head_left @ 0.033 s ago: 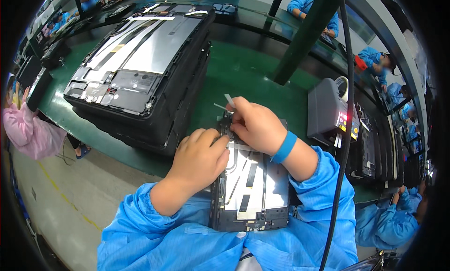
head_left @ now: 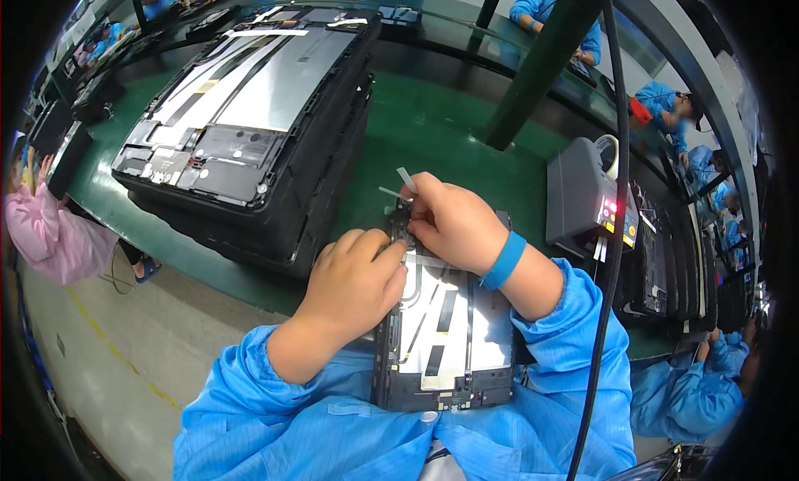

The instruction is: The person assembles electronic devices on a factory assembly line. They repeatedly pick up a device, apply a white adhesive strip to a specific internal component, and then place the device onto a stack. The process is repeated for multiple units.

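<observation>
An opened tablet (head_left: 491, 339) lies in front of me, its silver battery area and black strips showing, with dark parts along its near end. My left hand (head_left: 354, 281) curls over its far left part, fingertips pressed on the frame. At the far left corner my right hand (head_left: 454, 227), with a blue band on the wrist, is pinched closed. A pale translucent tape strip (head_left: 406, 180) sticks up from its fingers. A second thin strip (head_left: 391, 192) juts out to the left beside them. The exact spot under my fingertips is hidden.
A tall stack of black trays (head_left: 325, 181) bearing another opened tablet (head_left: 266, 90) stands at left on the green table (head_left: 433, 131). To the right are a grey tape dispenser (head_left: 574, 198), a hanging black cable (head_left: 612, 273) and upright trays (head_left: 666, 273). Several people work around.
</observation>
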A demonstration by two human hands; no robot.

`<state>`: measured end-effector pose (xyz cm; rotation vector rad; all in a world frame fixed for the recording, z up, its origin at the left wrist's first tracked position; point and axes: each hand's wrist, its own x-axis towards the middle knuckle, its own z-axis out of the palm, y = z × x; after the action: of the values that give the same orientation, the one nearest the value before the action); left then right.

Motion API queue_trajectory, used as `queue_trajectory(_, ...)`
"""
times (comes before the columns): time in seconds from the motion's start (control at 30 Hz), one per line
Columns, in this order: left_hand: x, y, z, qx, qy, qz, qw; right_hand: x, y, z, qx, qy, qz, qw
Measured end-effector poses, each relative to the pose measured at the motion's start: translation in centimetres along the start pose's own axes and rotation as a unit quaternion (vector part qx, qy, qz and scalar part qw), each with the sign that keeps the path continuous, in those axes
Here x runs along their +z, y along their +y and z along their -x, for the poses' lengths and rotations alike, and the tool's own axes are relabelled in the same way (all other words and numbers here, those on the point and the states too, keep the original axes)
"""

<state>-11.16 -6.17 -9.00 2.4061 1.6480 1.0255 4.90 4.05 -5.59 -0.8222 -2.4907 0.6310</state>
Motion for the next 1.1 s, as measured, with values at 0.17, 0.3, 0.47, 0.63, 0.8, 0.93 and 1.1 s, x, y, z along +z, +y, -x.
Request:
queue_trajectory(0.17, 0.2, -0.9, 0.0, 0.007, -0.009, 0.039, 0.999, -0.1, -0.3, 0.1, 0.15, -0.025, 0.022, 0.988)
queue_trajectory(0.3, 1.0, -0.8, -0.5, -0.021, 0.031, 0.123, 0.992, -0.7, -0.9, -0.2, 0.261, -0.038, -0.023, 0.964)
queue_trajectory(0.47, 1.7, -1.9, -0.5, -0.007, 0.006, 0.132, 0.991, -1.9, -0.9, 0.2, 0.183, -0.029, -0.006, 0.983)
queue_trajectory(0.63, 2.3, -2.3, -0.4, -0.009, 0.01, 0.156, 0.988, -2.8, 1.1, 0.4, -0.127, -0.032, 0.078, 0.988)
queue_trajectory(0.8, 2.1, -2.3, -0.3, -0.008, 0.006, 0.16, 0.987, -1.2, 0.1, 0.0, -0.109, -0.022, 0.181, 0.977)
queue_trajectory(0.93, 2.4, -2.5, -0.1, -0.01, 0.017, 0.17, 0.985, -1.4, 0.5, 0.5, 0.019, 0.086, 0.102, 0.991)
queue_trajectory(1.1, 2.5, -2.5, -0.1, -0.008, 0.017, 0.173, 0.985, -0.8, 2.7, 0.9, 0.016, -0.004, -0.068, 0.998)
